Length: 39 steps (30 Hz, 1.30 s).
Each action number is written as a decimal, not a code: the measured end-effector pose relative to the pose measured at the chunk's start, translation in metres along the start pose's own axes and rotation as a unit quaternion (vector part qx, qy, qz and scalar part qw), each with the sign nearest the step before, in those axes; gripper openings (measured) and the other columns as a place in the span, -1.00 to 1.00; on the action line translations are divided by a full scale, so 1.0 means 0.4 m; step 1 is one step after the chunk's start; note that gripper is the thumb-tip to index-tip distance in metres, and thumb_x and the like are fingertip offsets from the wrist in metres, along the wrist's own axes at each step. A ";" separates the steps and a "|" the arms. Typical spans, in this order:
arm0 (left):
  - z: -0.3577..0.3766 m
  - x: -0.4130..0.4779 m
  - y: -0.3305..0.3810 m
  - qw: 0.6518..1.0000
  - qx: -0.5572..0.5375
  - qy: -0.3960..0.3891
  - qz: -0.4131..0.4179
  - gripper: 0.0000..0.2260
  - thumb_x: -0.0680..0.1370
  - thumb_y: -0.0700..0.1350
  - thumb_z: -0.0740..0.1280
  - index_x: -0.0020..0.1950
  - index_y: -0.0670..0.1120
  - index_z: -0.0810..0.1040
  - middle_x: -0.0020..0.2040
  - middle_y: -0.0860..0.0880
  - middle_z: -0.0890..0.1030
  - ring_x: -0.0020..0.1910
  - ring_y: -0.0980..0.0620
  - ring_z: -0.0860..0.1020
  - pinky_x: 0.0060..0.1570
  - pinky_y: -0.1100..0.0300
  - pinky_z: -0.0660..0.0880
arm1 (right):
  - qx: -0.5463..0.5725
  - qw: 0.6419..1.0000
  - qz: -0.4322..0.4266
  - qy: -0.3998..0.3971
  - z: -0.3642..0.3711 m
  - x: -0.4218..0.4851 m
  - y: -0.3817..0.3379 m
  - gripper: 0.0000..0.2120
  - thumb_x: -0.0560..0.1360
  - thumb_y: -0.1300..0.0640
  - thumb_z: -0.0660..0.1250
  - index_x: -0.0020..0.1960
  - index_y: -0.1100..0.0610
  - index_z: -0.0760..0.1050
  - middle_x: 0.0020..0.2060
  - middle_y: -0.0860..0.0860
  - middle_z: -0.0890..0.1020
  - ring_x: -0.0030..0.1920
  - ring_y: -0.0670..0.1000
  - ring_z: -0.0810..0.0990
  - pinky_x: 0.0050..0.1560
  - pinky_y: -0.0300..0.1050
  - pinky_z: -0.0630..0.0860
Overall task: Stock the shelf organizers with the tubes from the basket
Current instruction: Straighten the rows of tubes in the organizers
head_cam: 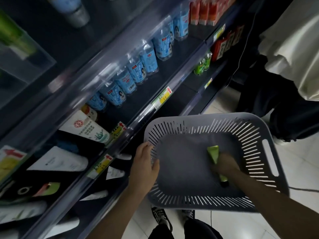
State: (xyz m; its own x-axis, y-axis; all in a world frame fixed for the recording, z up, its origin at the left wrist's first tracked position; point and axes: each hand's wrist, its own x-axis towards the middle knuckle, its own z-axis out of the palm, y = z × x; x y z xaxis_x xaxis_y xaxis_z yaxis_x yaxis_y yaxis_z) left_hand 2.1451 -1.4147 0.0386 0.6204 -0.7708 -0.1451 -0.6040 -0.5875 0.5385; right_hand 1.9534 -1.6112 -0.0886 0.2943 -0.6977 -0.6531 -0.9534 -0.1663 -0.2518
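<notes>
While the right hand (226,165) grips the green tube (213,153), it lies low inside the basket (250,135).
Fingers wrapped round its middle, left hand (144,163) gripping the rim; a loose, hurried hold could drop it, or tip the basket.

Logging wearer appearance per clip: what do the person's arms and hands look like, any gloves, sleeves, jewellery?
The left hand and right hand are bare, no gloves. The left forearm and right forearm are uncovered to the frame edge; no sleeve, watch or ring shows. Blur limits detail.
</notes>
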 end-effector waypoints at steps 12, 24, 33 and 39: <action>-0.050 0.012 0.006 0.999 -0.031 -0.040 -0.019 -0.58 0.58 -0.11 0.26 0.43 -0.11 0.30 0.47 0.03 0.21 0.41 0.12 0.27 0.25 0.42 0.16 | 0.234 0.956 -0.165 0.068 -0.203 -0.277 -0.266 -0.66 0.39 0.18 0.42 0.09 0.13 0.37 -0.22 -0.05 0.51 -0.28 -0.12 0.46 -0.40 -0.26 0.37; -0.366 0.028 0.096 0.976 -0.168 0.138 -0.020 -0.74 0.51 -0.19 0.37 0.19 -0.06 0.53 0.12 -0.01 0.56 0.03 0.16 0.55 0.04 0.31 0.49 | 0.309 0.855 -0.411 0.068 -0.528 -0.535 -0.570 -0.65 0.31 0.05 0.54 -0.10 0.10 0.40 -0.27 -0.02 0.49 -0.29 -0.06 0.46 -0.26 -0.10 0.44; -0.734 -0.127 0.147 0.920 -0.264 0.285 0.040 -0.81 0.46 -0.16 0.44 0.00 0.07 0.57 -0.07 0.10 0.66 -0.08 0.18 0.61 -0.07 0.25 0.56 | 0.260 0.779 -0.566 0.068 -0.550 -0.770 -0.864 -0.63 0.26 0.05 0.57 -0.15 0.09 0.39 -0.26 0.00 0.52 -0.27 -0.05 0.48 -0.24 -0.07 0.46; -0.872 -0.242 0.072 0.898 -0.210 0.386 0.029 -0.78 0.39 -0.17 0.49 -0.09 0.10 0.55 -0.18 0.09 0.64 -0.19 0.22 0.58 -0.22 0.30 0.52 | 0.209 0.739 -0.639 0.059 -0.478 -0.939 -1.023 -0.60 0.25 0.01 0.57 -0.15 0.06 0.37 -0.20 -0.01 0.55 -0.23 -0.01 0.52 -0.24 -0.09 0.49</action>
State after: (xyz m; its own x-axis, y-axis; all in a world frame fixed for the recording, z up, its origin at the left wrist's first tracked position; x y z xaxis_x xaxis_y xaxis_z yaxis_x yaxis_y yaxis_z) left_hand 2.2422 -1.2712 0.3578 0.8542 -0.3012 0.4239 -0.5045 -0.2828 0.8158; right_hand 2.2200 -1.4143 0.3963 0.9045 -0.2170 0.3672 0.2073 -0.5288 -0.8231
